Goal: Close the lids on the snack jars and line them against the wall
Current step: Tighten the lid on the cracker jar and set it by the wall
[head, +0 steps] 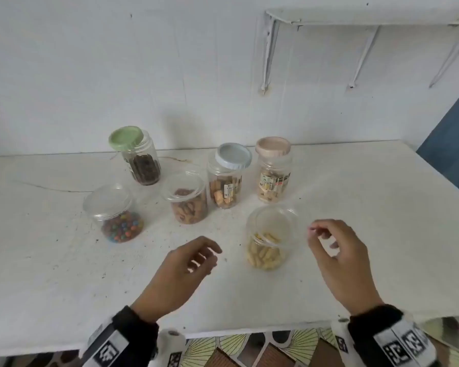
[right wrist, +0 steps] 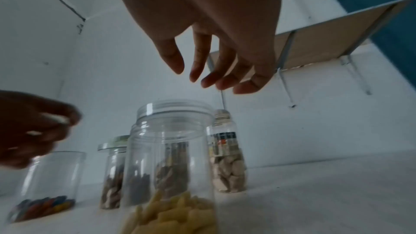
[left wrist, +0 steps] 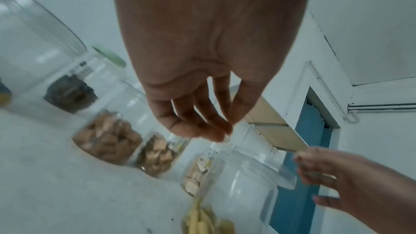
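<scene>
Both hands hover above the white table (head: 355, 207), holding nothing. The left hand (head: 180, 271) has its fingers loosely curled and empty; the right hand (head: 339, 260) is likewise relaxed, fingers bent, thumb and forefinger near each other with nothing seen between them. Between the two hands, a little ahead of the fingertips and apart from both, stands the yellow-snack jar (head: 269, 239), upright, with a clear lid (head: 274, 222) on its mouth; whether that lid is screwed down cannot be told. In the right wrist view this jar (right wrist: 171, 166) sits just below the right hand's fingers (right wrist: 225, 79), not touching them. Beyond the left hand stands the brown-snack jar (head: 187, 200) with a clear lid on top, and off to that hand's left side the candy jar (head: 117, 215), also clear-lidded. Farther out, nearer the wall (head: 90, 75), the dark-snack jar (head: 142, 160) carries a green lid (head: 126, 137) lying tilted and off-centre on its mouth. Ahead of the yellow-snack jar, the cracker jar (head: 227, 181) has a grey lid (head: 233, 156) resting askew, and to its right the label jar (head: 273, 176) wears a beige lid (head: 273, 145) that sits level. Above and beyond the right hand, a shelf (head: 368, 18) hangs on brackets on the wall.
</scene>
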`<state>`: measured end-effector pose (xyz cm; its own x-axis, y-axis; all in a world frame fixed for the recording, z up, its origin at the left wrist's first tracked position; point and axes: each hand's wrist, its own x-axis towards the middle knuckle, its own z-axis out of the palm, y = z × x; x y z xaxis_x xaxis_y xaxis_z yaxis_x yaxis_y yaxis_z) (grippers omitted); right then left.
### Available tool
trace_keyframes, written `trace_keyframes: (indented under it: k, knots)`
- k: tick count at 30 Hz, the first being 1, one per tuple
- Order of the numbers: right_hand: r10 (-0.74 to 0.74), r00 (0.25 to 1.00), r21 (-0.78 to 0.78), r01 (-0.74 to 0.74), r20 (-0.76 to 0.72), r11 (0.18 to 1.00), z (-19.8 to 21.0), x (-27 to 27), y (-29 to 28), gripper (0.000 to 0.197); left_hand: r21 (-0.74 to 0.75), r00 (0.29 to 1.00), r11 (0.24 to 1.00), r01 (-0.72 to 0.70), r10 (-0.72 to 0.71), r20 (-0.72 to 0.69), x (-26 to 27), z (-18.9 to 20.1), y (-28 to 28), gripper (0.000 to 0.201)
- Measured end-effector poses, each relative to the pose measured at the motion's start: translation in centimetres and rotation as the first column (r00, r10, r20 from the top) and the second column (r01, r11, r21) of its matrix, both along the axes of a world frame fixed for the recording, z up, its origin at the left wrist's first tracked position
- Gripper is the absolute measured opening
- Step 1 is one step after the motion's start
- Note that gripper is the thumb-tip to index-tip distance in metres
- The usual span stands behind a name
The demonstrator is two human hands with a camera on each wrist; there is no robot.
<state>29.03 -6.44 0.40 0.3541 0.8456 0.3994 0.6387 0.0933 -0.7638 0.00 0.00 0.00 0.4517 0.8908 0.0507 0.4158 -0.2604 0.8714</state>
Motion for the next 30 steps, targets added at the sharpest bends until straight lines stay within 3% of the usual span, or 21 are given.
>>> trace_keyframes:
  k: [1,4,8,11,15,19,21,24,27,30]
  knots:
    - [0.006,0.999,0.031,-0.008,0.05,0.999,-0.1,-0.1,0.9,0.005,0.012,0.998,0.999,-0.04,0.039,0.049,1.3,-0.4,0.8,0.03]
    - [0.029,0.991,0.026,-0.033,0.133,0.999,0.0,-1.0,3.3,0.028,0.008,0.984,0.993,-0.118,0.115,0.139,4.7,-0.8,2.0,0.033]
    - [0.125,0.965,-0.14,-0.095,0.232,0.986,-1.4,-1.5,5.6,0.053,-0.033,0.996,0.998,-0.057,0.059,0.067,7.8,-2.9,2.9,0.101]
    - [0.209,0.951,-0.284,-0.14,0.228,0.949,-1.6,-2.2,6.5,0.069,-0.084,0.999,0.996,-0.003,0.008,0.051,9.8,-4.3,3.7,0.127]
    - [0.272,0.931,-0.363,-0.172,0.245,0.916,-1.1,-2.6,6.7,0.081,-0.083,0.993,0.996,0.011,-0.001,0.121,11.6,-5.7,4.4,0.111]
    - [0.259,0.909,-0.355,-0.137,0.327,0.925,-1.0,-2.7,7.3,0.074,-0.043,0.986,0.998,0.034,-0.027,0.162,11.9,-6.1,4.9,0.102]
    - [0.267,0.931,-0.345,-0.171,0.251,0.923,-0.3,-2.7,7.6,0.072,-0.032,0.985,0.999,0.039,-0.033,0.171,11.9,-6.1,5.0,0.1]
    - [0.301,0.953,-0.237,-0.302,-0.041,0.923,1.1,-2.2,7.9,0.06,-0.071,0.985,0.997,0.035,-0.022,0.171,11.8,-6.2,5.1,0.102]
    - [0.341,0.897,-0.113,-0.383,-0.281,0.917,1.7,-1.6,8.4,0.054,-0.101,0.99,0.995,0.007,0.007,0.138,11.7,-6.4,5.2,0.11]
    - [0.355,0.821,-0.053,-0.421,-0.447,0.906,1.1,-1.2,8.4,0.053,-0.125,0.991,0.992,-0.001,0.017,0.129,11.9,-6.0,5.2,0.103]
